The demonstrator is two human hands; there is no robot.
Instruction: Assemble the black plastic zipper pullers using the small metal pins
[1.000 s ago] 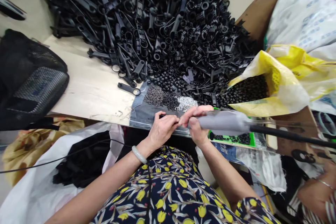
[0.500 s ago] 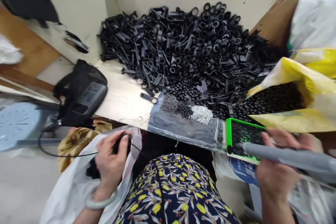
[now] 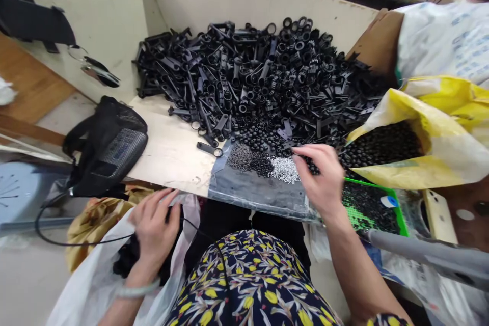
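My right hand (image 3: 323, 178) reaches over the worktop, thumb and index fingertips close together in a pinch. Its fingertips are beside a small heap of silver pins (image 3: 283, 170) and the near edge of the black plastic parts; whatever is between them is too small to make out. My left hand (image 3: 156, 224) hangs over a white plastic bag (image 3: 95, 285) in front of the worktop, fingers bent and apart. Black pieces (image 3: 126, 257) lie in that bag beneath it. A large pile of black plastic parts (image 3: 244, 71), with rings and flat levers, covers the worktop.
A black pouch (image 3: 114, 137) lies at the left. On the right are a green tray (image 3: 401, 214) of small black pieces, a yellow bag (image 3: 397, 175) of round black parts, and a phone (image 3: 439, 216). A grey rod (image 3: 428, 252) crosses the lower right.
My right hand has moved left from the green tray to the silver pins. My left hand's fingers have loosened from around a dark piece. The view has shifted slightly.
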